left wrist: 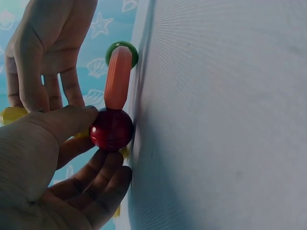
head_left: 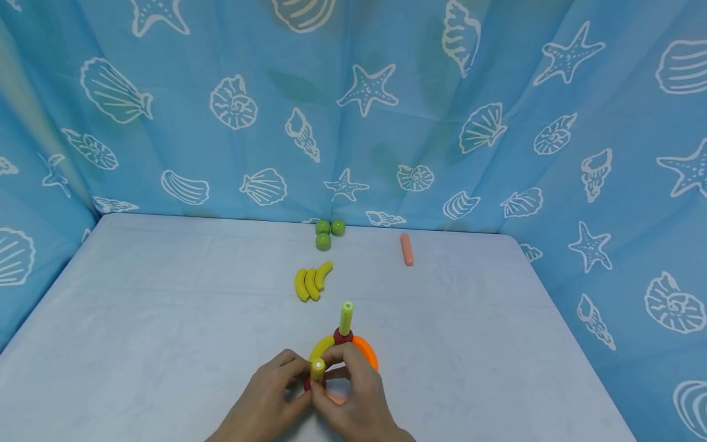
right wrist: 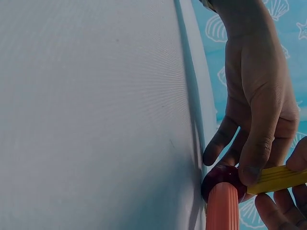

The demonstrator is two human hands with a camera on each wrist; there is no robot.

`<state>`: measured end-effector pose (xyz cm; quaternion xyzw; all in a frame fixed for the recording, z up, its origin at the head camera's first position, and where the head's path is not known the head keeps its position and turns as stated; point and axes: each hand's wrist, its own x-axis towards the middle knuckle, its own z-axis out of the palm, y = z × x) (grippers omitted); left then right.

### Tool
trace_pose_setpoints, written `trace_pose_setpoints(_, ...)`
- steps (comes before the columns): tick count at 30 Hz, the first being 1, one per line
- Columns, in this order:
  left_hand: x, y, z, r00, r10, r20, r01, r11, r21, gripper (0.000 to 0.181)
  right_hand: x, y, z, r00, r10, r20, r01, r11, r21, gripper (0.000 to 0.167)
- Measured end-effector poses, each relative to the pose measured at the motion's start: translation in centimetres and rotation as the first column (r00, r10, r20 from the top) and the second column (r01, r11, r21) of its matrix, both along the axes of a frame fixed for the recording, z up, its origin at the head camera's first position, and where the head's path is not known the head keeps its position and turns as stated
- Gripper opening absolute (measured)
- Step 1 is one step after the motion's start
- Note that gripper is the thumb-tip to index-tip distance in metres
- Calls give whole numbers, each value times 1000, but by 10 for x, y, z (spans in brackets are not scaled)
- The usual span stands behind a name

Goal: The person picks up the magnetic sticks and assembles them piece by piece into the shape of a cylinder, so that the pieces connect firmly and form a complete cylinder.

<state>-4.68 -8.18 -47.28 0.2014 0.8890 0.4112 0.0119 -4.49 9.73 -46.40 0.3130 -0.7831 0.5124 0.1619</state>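
My left hand [head_left: 273, 393] grips a dark red ball [left wrist: 112, 130] between thumb and fingers. A yellow rod [head_left: 317, 372] stands upright on that ball, and my right hand [head_left: 359, 390] pinches it. From the same ball runs a pink rod [left wrist: 118, 81]; a green ball [left wrist: 134, 55] shows behind its other end. Beyond the hands, a second red ball [head_left: 343, 336] carries an upright yellow-green rod [head_left: 346, 318]. A yellow curved piece [head_left: 321, 347] and an orange curved piece [head_left: 367, 352] meet at it. The right hand hides part of this ring of pieces.
Farther back on the white table [head_left: 166, 307] lie three yellow curved pieces [head_left: 312, 284], three green balls [head_left: 323, 241] and a loose pink rod [head_left: 407, 250]. A blue curtain [head_left: 315, 123] with shell prints hangs around the table's back and sides.
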Motion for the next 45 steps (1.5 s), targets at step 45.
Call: trace_pose_setpoints(45, -1, 3, 8, 992, -9, 123, 14, 999, -40, 23, 52, 31, 18, 719, -176, 672, 60, 980, 192, 28)
